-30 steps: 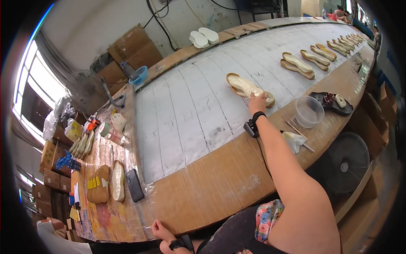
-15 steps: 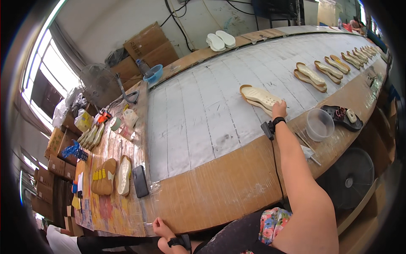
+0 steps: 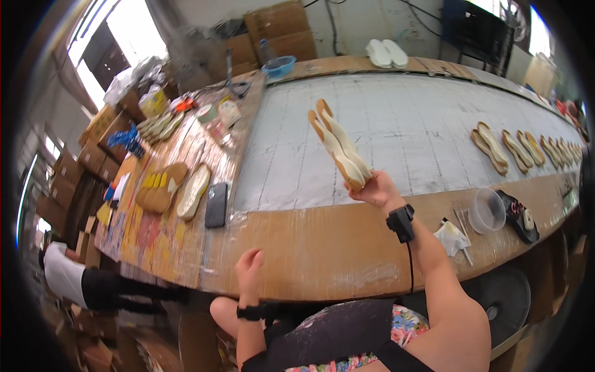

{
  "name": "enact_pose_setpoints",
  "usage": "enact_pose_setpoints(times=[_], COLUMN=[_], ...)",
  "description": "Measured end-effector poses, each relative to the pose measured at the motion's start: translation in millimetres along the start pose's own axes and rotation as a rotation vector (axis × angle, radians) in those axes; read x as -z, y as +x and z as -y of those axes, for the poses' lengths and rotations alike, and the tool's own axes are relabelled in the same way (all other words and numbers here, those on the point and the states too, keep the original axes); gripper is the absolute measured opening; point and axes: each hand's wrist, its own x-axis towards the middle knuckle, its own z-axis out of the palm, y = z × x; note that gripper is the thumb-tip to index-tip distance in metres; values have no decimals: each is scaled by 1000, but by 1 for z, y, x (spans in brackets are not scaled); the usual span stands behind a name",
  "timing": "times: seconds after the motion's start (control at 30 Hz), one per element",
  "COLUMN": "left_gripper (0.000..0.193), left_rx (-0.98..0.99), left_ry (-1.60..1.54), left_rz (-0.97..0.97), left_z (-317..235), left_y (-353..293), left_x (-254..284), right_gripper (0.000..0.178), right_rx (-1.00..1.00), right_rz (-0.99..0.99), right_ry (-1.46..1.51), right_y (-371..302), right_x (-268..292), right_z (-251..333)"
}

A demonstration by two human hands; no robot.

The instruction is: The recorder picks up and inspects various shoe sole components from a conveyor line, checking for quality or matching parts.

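A pair of cream and tan shoe soles (image 3: 339,147) is gripped at the near end by my right hand (image 3: 378,190), its fingers closed around them. The soles are lifted above the grey marked surface (image 3: 291,149), standing on edge and slanting up to the left. Over the table's front edge, my left hand (image 3: 249,265) is raised with its fingers curled together and nothing visible in them. Nearest to it on the table lie a dark phone (image 3: 216,206), a single cream sole (image 3: 194,192) and a bunch of tan soles (image 3: 161,188).
More sole pairs (image 3: 491,147) run in a row along the right. A clear plastic tub (image 3: 487,211) and a black sandal (image 3: 519,216) sit near the front edge. White soles (image 3: 387,54) and a blue basin (image 3: 279,66) are at the back. A person (image 3: 65,273) stands at left.
My right hand has picked up the sole pair from the grey surface and brought it left and nearer, turning it on edge. My left hand has risen. The view has swung rightward.
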Motion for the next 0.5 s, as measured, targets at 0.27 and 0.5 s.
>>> enact_pose_setpoints(times=[0.27,0.5], left_gripper=[53,59], left_rx=[-127,-61], left_ry=[-705,-1059], left_rz=[70,59], left_z=[-94,-91], left_y=[-1,-12], left_x=[-67,-56], right_gripper=[49,89], right_rx=[110,903], right_rz=[206,372], right_ry=[-638,-1420], right_y=[-41,-69], right_x=[-105,-137], right_z=[-96,-146])
